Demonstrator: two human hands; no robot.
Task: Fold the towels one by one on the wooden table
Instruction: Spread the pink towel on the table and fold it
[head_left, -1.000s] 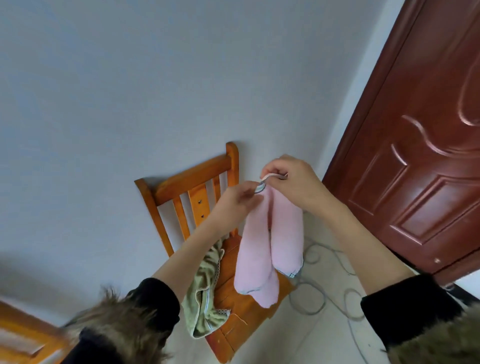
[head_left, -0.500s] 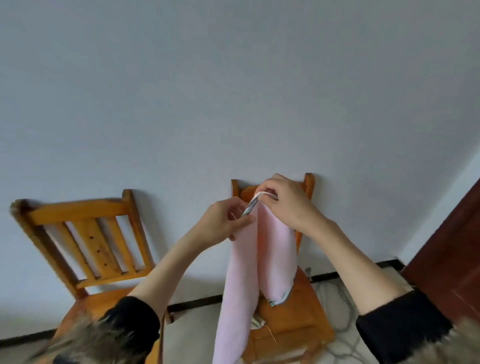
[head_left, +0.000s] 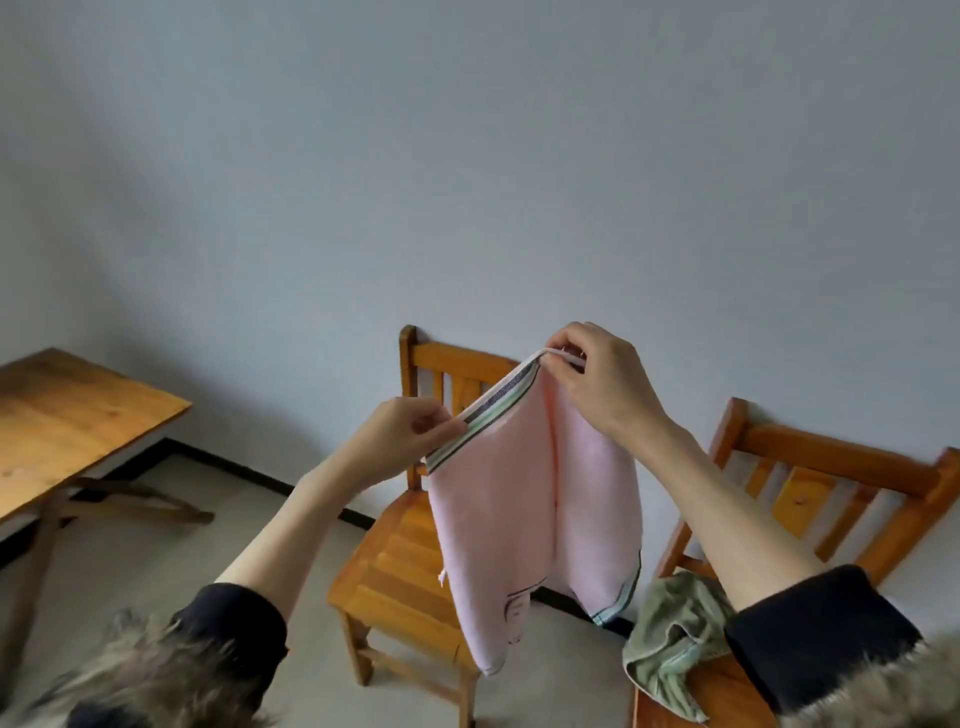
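Hands had drawn apart since a moment before, stretching the pink towel's (head_left: 519, 499) striped edge.

Left hand (head_left: 402, 441) and right hand (head_left: 597, 384) each pinched that edge, the towel hanging in front of the middle chair (head_left: 400, 561), right of the wooden table (head_left: 67, 415); a green towel (head_left: 670, 634) lay on the chair right of it.

Two wooden chairs (head_left: 410, 551) (head_left: 831, 499) stand against a pale wall (head_left: 467, 156) on a light floor (head_left: 156, 561).

Pinched along its striped hem by left hand (head_left: 402, 435) and right hand (head_left: 602, 387): limp pink terry towel (head_left: 524, 519), hanging toward six o'clock.
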